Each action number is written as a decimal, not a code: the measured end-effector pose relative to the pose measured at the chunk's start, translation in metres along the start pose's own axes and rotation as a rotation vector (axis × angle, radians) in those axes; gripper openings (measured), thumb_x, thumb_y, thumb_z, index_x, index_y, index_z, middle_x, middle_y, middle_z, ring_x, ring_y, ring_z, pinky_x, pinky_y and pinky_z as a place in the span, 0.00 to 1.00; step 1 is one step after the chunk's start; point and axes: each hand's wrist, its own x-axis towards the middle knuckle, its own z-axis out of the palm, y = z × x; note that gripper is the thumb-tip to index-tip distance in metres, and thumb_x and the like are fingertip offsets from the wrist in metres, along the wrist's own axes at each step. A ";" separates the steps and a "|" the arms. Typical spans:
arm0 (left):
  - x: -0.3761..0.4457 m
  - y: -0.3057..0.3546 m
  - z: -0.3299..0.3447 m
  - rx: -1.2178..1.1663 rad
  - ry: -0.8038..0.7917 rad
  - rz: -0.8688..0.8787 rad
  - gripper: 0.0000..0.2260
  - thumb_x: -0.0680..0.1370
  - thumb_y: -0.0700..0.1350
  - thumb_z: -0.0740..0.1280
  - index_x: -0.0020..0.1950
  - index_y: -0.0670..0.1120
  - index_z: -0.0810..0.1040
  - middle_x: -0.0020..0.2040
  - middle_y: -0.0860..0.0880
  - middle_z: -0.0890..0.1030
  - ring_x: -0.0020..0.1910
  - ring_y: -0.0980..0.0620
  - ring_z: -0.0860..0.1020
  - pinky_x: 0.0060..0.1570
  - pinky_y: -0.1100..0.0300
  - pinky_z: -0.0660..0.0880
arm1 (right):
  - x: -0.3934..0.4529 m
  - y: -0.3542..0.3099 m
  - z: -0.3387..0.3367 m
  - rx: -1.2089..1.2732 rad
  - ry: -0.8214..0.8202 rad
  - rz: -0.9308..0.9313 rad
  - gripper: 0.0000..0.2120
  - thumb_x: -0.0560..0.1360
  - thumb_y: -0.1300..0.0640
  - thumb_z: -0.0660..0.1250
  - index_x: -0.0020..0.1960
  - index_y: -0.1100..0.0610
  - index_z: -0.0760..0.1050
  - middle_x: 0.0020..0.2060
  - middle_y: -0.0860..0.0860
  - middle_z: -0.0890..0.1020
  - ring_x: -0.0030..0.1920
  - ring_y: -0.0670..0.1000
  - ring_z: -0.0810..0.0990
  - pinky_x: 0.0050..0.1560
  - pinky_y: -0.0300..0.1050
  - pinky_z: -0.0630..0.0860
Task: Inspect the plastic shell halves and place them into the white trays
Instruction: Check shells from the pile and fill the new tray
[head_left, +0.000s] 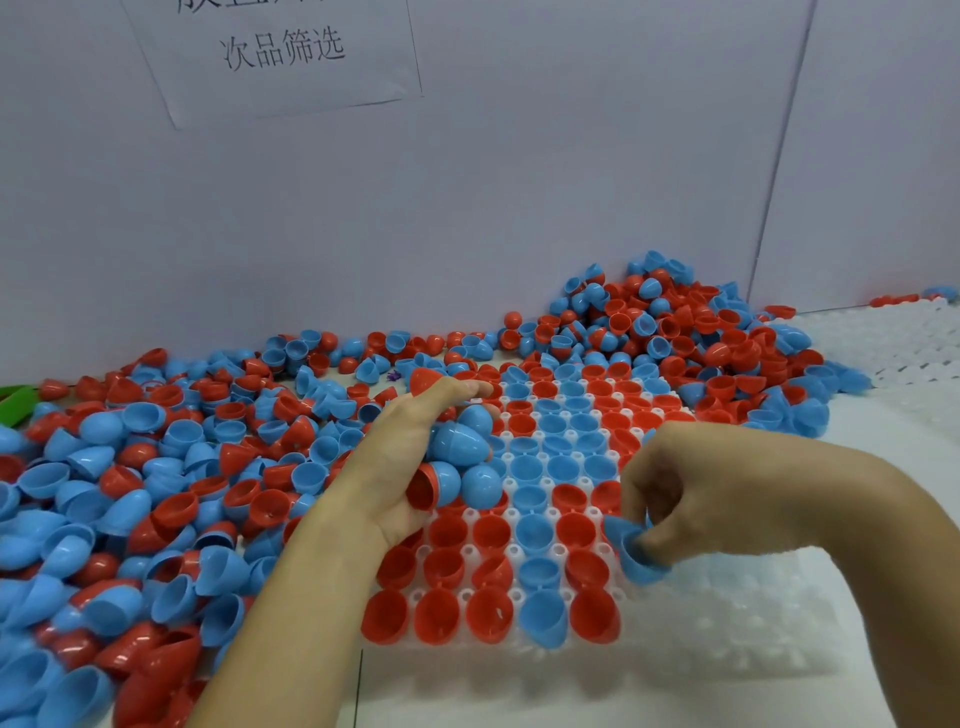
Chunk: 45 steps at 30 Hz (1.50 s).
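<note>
From my feed, nearest: white plastic grid tray (675, 644) on the pale surface (571, 696), front row filled with red shell halves and one blue, open side up. Right part of the tray shows bare sockets.

Right hand (691, 493) over the tray's right side, fingers curled and pinching a blue plastic shell half (631, 553) just above the filled rows.

Left hand (410, 447) over the tray's left edge, palm toward me, fingers wrapped round a clutch of blue and red shell halves (457, 457); a red shell half (426, 379) sits at the fingertips.

Left of the tray: loose heap of red and blue plastic shell halves (130, 493) spread across the surface. Another taller heap (675, 322) behind the tray against the grey partition wall (519, 182).

More white trays (909, 338) far right. Paper sign with printed characters (280, 52) on the wall, top left.
</note>
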 end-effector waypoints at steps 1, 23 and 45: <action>0.000 0.000 0.000 0.006 0.000 0.000 0.06 0.72 0.50 0.72 0.44 0.49 0.87 0.40 0.48 0.84 0.30 0.53 0.79 0.30 0.61 0.78 | -0.001 -0.002 0.002 -0.039 -0.030 0.028 0.05 0.68 0.43 0.76 0.40 0.38 0.80 0.32 0.37 0.81 0.31 0.39 0.77 0.34 0.36 0.72; 0.002 -0.003 -0.002 -0.005 -0.021 -0.003 0.11 0.64 0.53 0.73 0.42 0.50 0.88 0.46 0.45 0.85 0.32 0.53 0.80 0.31 0.58 0.79 | -0.005 -0.013 0.009 -0.159 -0.109 0.204 0.10 0.68 0.43 0.78 0.47 0.41 0.81 0.38 0.38 0.77 0.40 0.42 0.77 0.37 0.34 0.71; 0.001 -0.009 0.005 0.058 -0.228 0.061 0.24 0.67 0.69 0.73 0.48 0.49 0.86 0.52 0.45 0.85 0.51 0.45 0.84 0.57 0.45 0.81 | 0.057 -0.043 0.035 0.594 0.704 -0.435 0.11 0.74 0.49 0.72 0.56 0.45 0.83 0.52 0.41 0.82 0.52 0.43 0.80 0.51 0.37 0.77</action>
